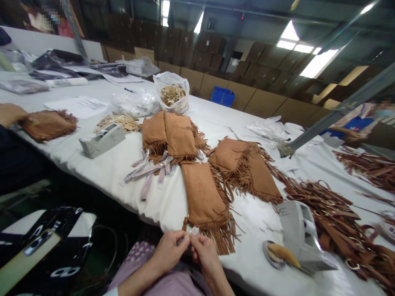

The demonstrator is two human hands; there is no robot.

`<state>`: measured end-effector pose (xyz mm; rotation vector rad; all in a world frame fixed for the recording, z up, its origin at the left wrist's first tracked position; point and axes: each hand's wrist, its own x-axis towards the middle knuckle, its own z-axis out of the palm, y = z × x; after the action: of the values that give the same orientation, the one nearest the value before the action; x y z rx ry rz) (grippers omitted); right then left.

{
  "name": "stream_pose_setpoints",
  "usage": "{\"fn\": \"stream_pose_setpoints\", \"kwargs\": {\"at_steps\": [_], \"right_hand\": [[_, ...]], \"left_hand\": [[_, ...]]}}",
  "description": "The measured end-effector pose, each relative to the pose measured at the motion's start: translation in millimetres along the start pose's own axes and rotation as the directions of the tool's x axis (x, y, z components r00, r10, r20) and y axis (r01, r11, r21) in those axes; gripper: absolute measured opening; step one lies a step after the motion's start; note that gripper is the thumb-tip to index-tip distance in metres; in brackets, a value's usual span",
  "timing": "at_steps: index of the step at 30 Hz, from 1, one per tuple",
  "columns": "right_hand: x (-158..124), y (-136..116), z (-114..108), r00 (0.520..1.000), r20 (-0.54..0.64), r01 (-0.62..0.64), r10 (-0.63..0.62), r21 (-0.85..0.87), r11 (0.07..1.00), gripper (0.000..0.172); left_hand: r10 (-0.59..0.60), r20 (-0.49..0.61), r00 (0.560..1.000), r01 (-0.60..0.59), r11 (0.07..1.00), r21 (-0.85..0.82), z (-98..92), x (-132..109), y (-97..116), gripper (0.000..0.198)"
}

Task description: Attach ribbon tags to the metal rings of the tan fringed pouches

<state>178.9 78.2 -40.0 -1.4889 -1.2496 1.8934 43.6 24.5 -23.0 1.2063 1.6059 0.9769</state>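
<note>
My left hand point(169, 250) and my right hand point(204, 250) meet at the table's near edge, both pinched on a small clear strip point(189, 234), possibly tape or thin plastic. Right above them a brown suede fringed bag point(202, 196) lies flat, its fringe hanging over the edge beside my right hand. A stack of the same fringed bags point(171, 133) sits behind it, with pale strips point(151, 169) spilling toward me. Two more fringed bags point(247, 164) lie to the right.
Grey tape dispensers stand at left point(102, 140) and right point(300, 238). A heap of brown straps with metal rings point(333, 213) fills the right side. Plastic bags of tags point(172, 92) sit behind. Another person's hand point(10, 114) holds a fringed bag point(49, 124) at far left.
</note>
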Motion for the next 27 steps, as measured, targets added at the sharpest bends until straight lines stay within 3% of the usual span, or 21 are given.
{"fn": "stream_pose_setpoints", "kwargs": {"at_steps": [4,6,9,11,15,19,23,27], "right_hand": [[2.3,0.4,1.1,0.999,-0.032,0.015,-0.014,0.039,0.999,0.056],[3.6,1.4,1.4,0.999,-0.047,0.023,-0.021,0.041,0.999,0.057],[5.3,4.2,0.8,0.998,-0.056,0.027,-0.025,0.038,0.999,0.057],[6.3,6.6,-0.5,0.998,-0.058,0.034,-0.033,0.026,0.999,0.057],[7.8,9.2,-3.9,0.997,-0.064,0.045,-0.045,0.002,0.999,0.057],[7.2,5.9,-5.2,0.997,-0.057,0.050,-0.052,-0.046,0.998,0.058],[5.1,-0.4,-5.6,0.997,-0.031,0.064,-0.067,-0.074,0.995,0.058],[4.3,-4.5,-7.1,0.997,-0.011,0.069,-0.071,-0.103,0.992,0.057]], "left_hand": [[-0.035,-0.083,0.996,0.041,0.997,0.071,3.0,-3.4,-3.0,0.025],[0.014,-0.131,0.991,0.009,0.986,0.169,4.3,-6.1,-4.6,0.019],[0.124,-0.095,0.988,-0.091,0.952,0.293,4.5,-8.5,-4.4,0.018],[0.130,-0.079,0.988,-0.101,0.950,0.295,3.7,-8.4,-1.8,0.020],[0.038,-0.088,0.995,-0.023,0.985,0.170,2.0,-4.2,3.4,0.022],[-0.081,-0.033,0.996,0.079,0.995,-0.064,4.6,5.5,-3.3,0.025],[-0.235,0.093,0.968,0.252,0.914,-0.318,10.5,16.1,-12.8,0.030],[-0.301,0.187,0.935,0.353,0.841,-0.410,8.3,18.9,-6.2,0.032]]}}
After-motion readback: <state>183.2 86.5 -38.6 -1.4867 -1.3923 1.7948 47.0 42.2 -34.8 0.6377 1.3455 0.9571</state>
